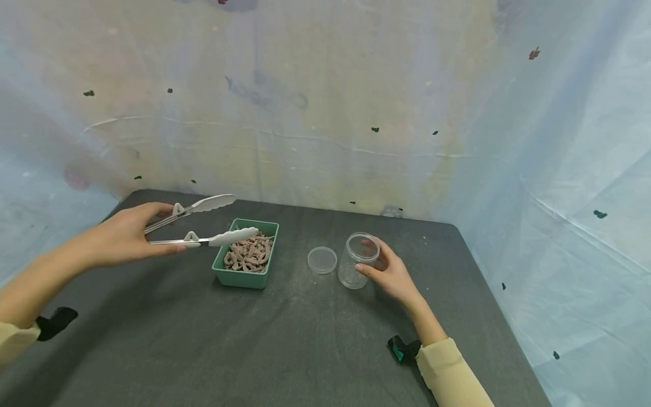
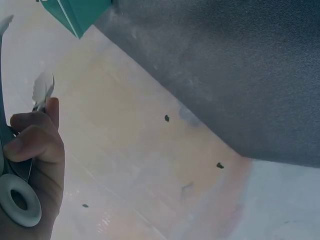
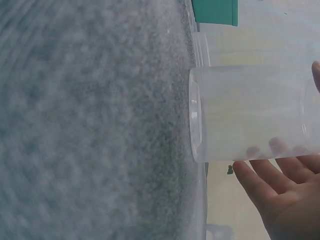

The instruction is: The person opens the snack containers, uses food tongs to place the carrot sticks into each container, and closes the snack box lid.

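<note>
My left hand (image 1: 124,234) grips a pair of tongs (image 1: 233,236) with white tips spread apart. One tip overlaps a green rectangular container (image 1: 241,280) in the head view. Inside that container lie greyish-brown curled strips (image 1: 248,255). On the right, my right hand (image 1: 395,276) holds a clear jar (image 1: 351,276) from its right side, thumb at the front and fingers behind. The jar stands upright without a lid and looks empty. A round clear lid (image 1: 322,260) lies on the table between container and jar. The left wrist view shows a white ring (image 2: 32,207) by the hand.
The dark grey table (image 1: 295,350) has its far edge against a pale plastic sheet (image 1: 315,102) with small dark marks. More sheeting hangs at both sides. Black straps (image 1: 57,323) sit at the wrists, beside pale yellow sleeves (image 1: 455,373).
</note>
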`<state>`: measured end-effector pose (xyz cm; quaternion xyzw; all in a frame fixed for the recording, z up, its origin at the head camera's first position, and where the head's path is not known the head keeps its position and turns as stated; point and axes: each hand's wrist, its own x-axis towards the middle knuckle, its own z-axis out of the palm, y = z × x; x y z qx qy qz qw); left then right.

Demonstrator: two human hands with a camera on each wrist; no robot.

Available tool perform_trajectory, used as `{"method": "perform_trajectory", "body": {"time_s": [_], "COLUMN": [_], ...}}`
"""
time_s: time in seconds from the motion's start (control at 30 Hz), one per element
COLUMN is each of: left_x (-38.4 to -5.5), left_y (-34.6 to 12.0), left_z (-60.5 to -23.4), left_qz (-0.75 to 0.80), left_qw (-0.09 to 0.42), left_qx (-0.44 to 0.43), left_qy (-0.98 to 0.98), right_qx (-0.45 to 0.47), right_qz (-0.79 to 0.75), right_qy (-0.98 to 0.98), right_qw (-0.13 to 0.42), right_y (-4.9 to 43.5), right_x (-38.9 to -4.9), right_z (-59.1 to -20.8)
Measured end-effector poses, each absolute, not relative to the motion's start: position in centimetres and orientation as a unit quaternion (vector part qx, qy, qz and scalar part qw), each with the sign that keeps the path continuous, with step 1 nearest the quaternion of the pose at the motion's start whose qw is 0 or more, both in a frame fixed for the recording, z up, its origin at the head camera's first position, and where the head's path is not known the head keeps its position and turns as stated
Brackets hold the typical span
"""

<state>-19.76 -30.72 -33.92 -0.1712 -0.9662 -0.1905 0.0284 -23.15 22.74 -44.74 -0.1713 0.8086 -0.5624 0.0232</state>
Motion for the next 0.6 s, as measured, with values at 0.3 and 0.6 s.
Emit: {"method": "perform_trajectory", "body": {"time_s": [0.3,0.6], "left_x": [-20.0,-21.0], "left_y": [-29.8,-29.2], "left_z": [-33.4,-32.8], "left_qz": [-0.178,-0.145], "left_qw": [-0.014,-0.049], "left_qx": [-0.205,-0.233], "left_qy": [-0.962,-0.96], "right_qx": [-0.169,-0.171], "right_qz": [-0.568,-0.565], "right_qy": [0.805,0.807], "right_qw": [0.015,0.012], "right_y": [22.7,22.8], "right_x": [-22.9,-23.1], "right_z": [-44.4,-44.6]}}
